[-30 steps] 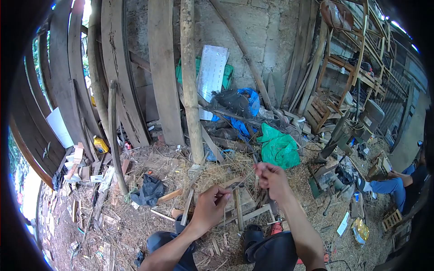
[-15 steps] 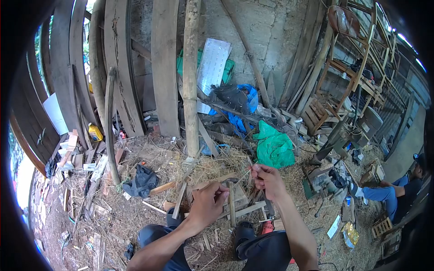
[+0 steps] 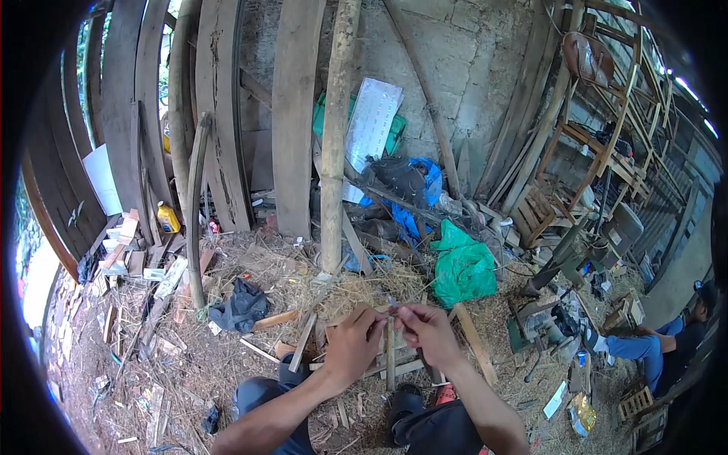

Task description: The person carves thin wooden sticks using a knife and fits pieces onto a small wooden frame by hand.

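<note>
My left hand is closed in a pinch at the lower centre; what lies between its fingertips is too small to make out. Right beside it, my right hand is also pinched, with a small pale tip showing at its fingers. The two hands nearly touch. Below and between them a hammer-like tool's wooden handle stands upright, its head hidden by the fingers. Wooden pieces lie around it, partly covered by my hands.
A bamboo post rises ahead. Beyond my hands are a green plastic bag and a black bag. A wooden plank lies right of my right hand. A seated person is at the far right.
My right hand has moved left and down, closing the gap to my left hand. The view has shifted, and the plank right of my right hand now shows.
</note>
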A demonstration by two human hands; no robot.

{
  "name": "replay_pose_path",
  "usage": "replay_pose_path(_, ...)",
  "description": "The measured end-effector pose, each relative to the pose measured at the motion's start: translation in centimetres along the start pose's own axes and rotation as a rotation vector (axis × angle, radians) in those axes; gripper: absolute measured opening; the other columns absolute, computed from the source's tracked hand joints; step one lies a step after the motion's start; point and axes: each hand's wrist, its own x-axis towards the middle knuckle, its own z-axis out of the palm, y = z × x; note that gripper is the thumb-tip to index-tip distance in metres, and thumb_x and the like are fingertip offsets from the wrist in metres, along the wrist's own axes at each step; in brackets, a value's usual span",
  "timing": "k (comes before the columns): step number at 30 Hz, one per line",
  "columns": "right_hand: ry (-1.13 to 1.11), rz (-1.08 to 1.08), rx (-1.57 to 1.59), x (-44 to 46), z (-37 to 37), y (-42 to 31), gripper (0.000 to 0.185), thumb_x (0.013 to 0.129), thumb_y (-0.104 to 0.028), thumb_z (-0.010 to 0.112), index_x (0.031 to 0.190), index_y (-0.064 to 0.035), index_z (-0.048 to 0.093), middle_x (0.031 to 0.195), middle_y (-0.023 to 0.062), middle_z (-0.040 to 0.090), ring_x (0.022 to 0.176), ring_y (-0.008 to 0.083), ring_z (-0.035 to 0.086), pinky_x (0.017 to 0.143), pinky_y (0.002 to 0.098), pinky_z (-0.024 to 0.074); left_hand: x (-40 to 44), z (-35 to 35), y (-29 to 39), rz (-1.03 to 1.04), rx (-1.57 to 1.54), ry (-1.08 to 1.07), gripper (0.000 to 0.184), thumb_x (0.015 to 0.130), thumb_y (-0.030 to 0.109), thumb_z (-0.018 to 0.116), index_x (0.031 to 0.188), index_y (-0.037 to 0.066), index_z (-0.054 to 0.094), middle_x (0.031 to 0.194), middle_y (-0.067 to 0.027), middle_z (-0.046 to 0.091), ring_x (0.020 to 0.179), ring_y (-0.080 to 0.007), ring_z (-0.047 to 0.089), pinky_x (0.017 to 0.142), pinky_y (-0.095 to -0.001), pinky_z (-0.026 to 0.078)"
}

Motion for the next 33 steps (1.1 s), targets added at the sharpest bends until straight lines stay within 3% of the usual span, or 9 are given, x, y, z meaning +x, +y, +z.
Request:
replay_pose_path(9,0.250,-0.055,0.175,1.6,-5.3,-1.4,0.023,0.093,-0.021,0.058,0.100,0.0008,0.062,0.073,-0.0026,0.054,0.050,0.0030,0.037,0.043,0.0190,0.0253,-0.4,-0.5,0.8,-0.040,-0.149,-0.118,0.007,0.085,0.002,0.059,0.091,-0.001,0.058,0.084,-0.0152,0.056,0.073,-0.0360,0.059,0.062,-0.0408,0.045)
replay_pose_path(12,0.183,-0.031,0.094,0.5,-3.4,-1.4,0.024,0.093,-0.021,0.058,0.102,0.0009,0.063,0.073,-0.0030,0.054,0.050,0.0029,0.037,0.043,0.0193,0.0255,-0.3,-0.2,0.3,-0.077,-0.096,-0.099,0.007,0.085,0.002,0.059,0.091,-0.001,0.058,0.085,-0.0152,0.056,0.072,-0.0359,0.058,0.062,-0.0409,0.045)
replay_pose_path(14,-0.005,0.067,0.039,-0.3,-1.3,-0.6,0.025,0.093,-0.020,0.058,0.104,0.0015,0.063,0.072,-0.0033,0.055,0.051,0.0030,0.037,0.044,0.0197,0.0261,-0.3,0.0,0.5,-0.058,-0.077,-0.098,0.007,0.085,0.002,0.059,0.092,-0.001,0.058,0.085,-0.0154,0.056,0.072,-0.0361,0.058,0.063,-0.0412,0.045)
replay_pose_path(19,-0.009,0.084,0.061,0.6,-2.2,-0.5,0.025,0.093,-0.021,0.059,0.102,0.0020,0.064,0.070,-0.0027,0.057,0.051,0.0030,0.037,0.044,0.0196,0.0278,-0.1,0.5,0.4,-0.045,-0.086,-0.111,0.008,0.086,0.002,0.059,0.093,0.000,0.057,0.086,-0.0155,0.055,0.073,-0.0364,0.058,0.063,-0.0420,0.045)
replay_pose_path(21,0.047,0.037,-0.043,0.7,-2.4,-1.2,0.024,0.092,-0.021,0.060,0.101,0.0019,0.064,0.070,-0.0027,0.057,0.050,0.0031,0.037,0.044,0.0194,0.0273,0.0,0.8,0.6,0.024,-0.096,-0.046,0.009,0.083,-0.001,0.063,0.090,-0.003,0.059,0.078,-0.0148,0.056,0.064,-0.0263,0.058,0.058,-0.0329,0.045)
replay_pose_path(23,0.061,0.066,-0.017,1.0,-3.0,-1.6,0.021,0.093,-0.018,0.059,0.100,0.0015,0.064,0.072,-0.0031,0.056,0.049,0.0031,0.036,0.043,0.0189,0.0268,-0.1,0.5,0.9,0.018,-0.097,-0.049,0.009,0.082,-0.001,0.063,0.090,-0.003,0.059,0.079,-0.0147,0.057,0.065,-0.0260,0.059,0.059,-0.0331,0.045)
replay_pose_path(25,0.308,-0.045,0.045,2.0,-6.5,-1.7,0.020,0.093,-0.016,0.057,0.100,0.0020,0.062,0.074,-0.0025,0.055,0.049,0.0030,0.035,0.042,0.0186,0.0263,-0.4,0.0,1.3,0.010,-0.105,-0.050,0.009,0.082,-0.002,0.063,0.090,-0.003,0.059,0.080,-0.0147,0.058,0.066,-0.0257,0.060,0.059,-0.0333,0.046)
replay_pose_path(28,0.423,-0.156,0.246,2.0,-11.4,-2.7,0.019,0.094,-0.014,0.055,0.102,0.0020,0.061,0.076,-0.0015,0.054,0.049,0.0030,0.035,0.041,0.0184,0.0255,-0.4,-1.2,0.8,-0.054,-0.086,-0.115,0.009,0.082,-0.001,0.063,0.091,-0.003,0.059,0.081,-0.0145,0.059,0.067,-0.0231,0.061,0.061,-0.0322,0.046)
replay_pose_path(33,0.341,-0.198,0.091,0.1,-6.5,-3.4,0.020,0.094,-0.014,0.055,0.105,0.0012,0.060,0.073,0.0007,0.055,0.049,0.0031,0.035,0.042,0.0187,0.0248,-0.3,-0.3,-0.8,-0.217,-0.187,-0.144,0.011,0.087,0.005,0.063,0.094,-0.002,0.059,0.082,-0.0080,0.061,0.068,-0.0116,0.056,0.062,-0.0266,0.045)
